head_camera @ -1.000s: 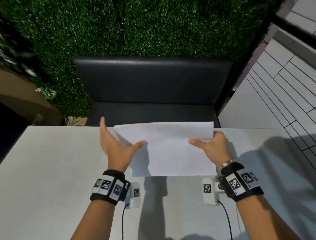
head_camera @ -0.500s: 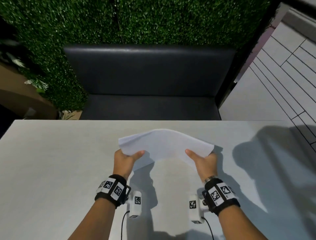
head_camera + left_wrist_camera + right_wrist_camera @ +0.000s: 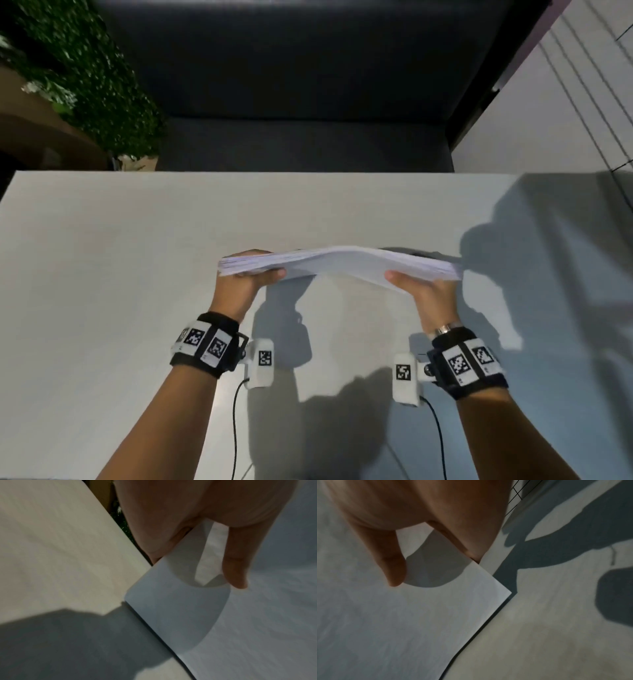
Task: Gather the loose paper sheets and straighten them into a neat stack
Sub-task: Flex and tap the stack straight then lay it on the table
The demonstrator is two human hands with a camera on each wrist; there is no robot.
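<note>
gripping the paper stack (image 3: pixel 342 265) by both ends, left hand (image 3: pixel 245 281) and right hand (image 3: pixel 426 291) have lowered it, arched, over the bare table (image 3: pixel 102 274).

I see the stack of paper (image 3: pixel 346 265) as plain white sheets, matt and smooth, with thin layered edges showing at its left end. The table (image 3: pixel 102 274) under it looks like a pale matt top with a faint streaked grain, smooth and without shine. Behind it the bench (image 3: pixel 301 102) reads as dark leather-like upholstery with a soft, low sheen. The wrist straps (image 3: pixel 205 344) look like black cloth carrying white printed cards, and the small cameras (image 3: pixel 262 363) beside them look like white plastic. On the right wrist I make out a shiny metal band (image 3: pixel 444 329).
</note>
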